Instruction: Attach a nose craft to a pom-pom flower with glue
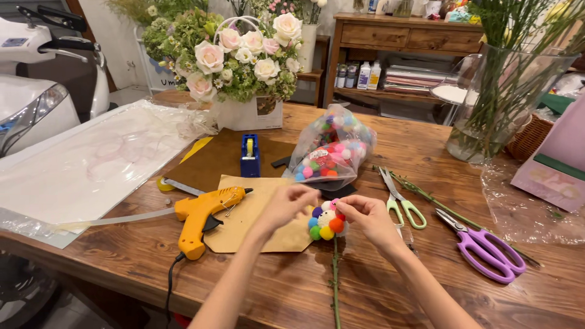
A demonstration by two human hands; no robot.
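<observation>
A ball of small coloured pompoms (326,222) sits on top of a thin green stem (335,286) that runs down toward me. My right hand (367,220) pinches the ball's right side. My left hand (287,204) has its fingertips closed against the ball's upper left side. Both hands hover above a tan paper sheet (256,225) on the wooden table (122,262). Just behind the hands lies a clear bag of coloured pompoms (332,149).
An orange glue gun (201,216) lies left of my hands, its cord over the front edge. Green scissors (401,198) and purple scissors (487,247) lie to the right. A blue tape dispenser (250,155), a flower arrangement (237,61), a glass vase (506,103) and clear wrapping (91,164) stand farther back.
</observation>
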